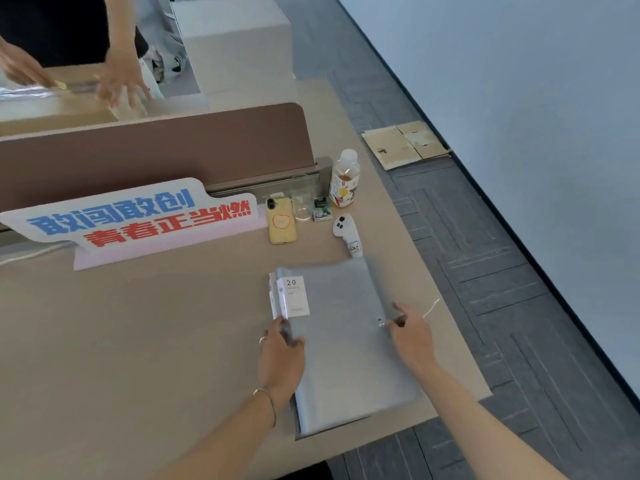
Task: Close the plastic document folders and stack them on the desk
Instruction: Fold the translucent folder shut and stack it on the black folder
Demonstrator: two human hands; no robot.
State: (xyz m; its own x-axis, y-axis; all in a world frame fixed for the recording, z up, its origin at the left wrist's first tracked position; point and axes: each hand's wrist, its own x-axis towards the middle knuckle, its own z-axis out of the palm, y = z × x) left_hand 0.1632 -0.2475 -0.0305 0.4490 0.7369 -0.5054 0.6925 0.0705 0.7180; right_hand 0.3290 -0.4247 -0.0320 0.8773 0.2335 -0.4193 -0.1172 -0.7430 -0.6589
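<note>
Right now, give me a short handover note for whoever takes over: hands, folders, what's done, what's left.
Left hand: gripping the left edge of the grey folder stack.
Right hand: pinching the stack's right edge.
Folders: closed, piled at the desk's right front corner; the top one carries a white label, and more edges show beneath at the left.
Done: the folders in view are closed and stacked.
Left: square the edges, then let go.

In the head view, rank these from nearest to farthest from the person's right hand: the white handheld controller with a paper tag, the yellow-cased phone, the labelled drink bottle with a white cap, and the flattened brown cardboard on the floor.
From the right hand:
1. White handheld controller, straight ahead on the desk.
2. Yellow-cased phone, ahead and leftward.
3. Labelled drink bottle, behind the controller.
4. Flattened brown cardboard, on the floor beyond the desk.
</note>
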